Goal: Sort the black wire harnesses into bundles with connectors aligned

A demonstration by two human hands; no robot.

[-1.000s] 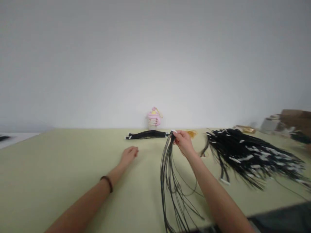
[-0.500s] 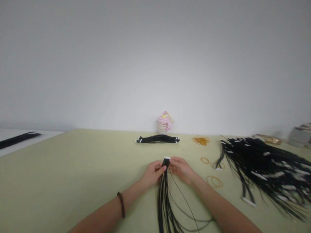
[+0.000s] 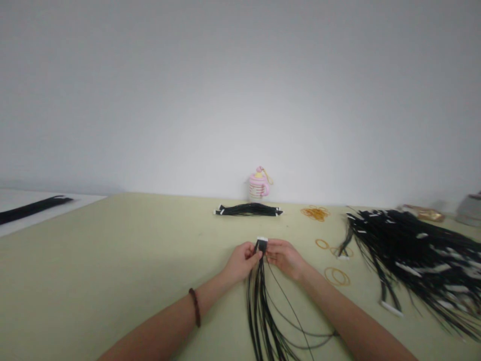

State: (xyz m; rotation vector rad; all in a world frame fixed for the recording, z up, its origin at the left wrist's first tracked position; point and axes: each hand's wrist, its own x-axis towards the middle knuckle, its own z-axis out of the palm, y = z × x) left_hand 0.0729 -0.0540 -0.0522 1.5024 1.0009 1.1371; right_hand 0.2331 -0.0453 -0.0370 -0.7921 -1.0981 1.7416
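The left hand [image 3: 242, 261] clamps a black wire bundle [image 3: 257, 296] trailing toward the tabletop's [image 3: 150, 250] near edge; the right hand [image 3: 284, 258] touches it, grip unclear.

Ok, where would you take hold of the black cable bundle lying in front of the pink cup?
Probably pinch the cable bundle by its middle, from the near side: it lies crosswise, white connectors at both ends, and the pink cup stands just behind.

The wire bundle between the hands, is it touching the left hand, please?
Touching; the head view shows the left hand with its thumb across the wire bundle.
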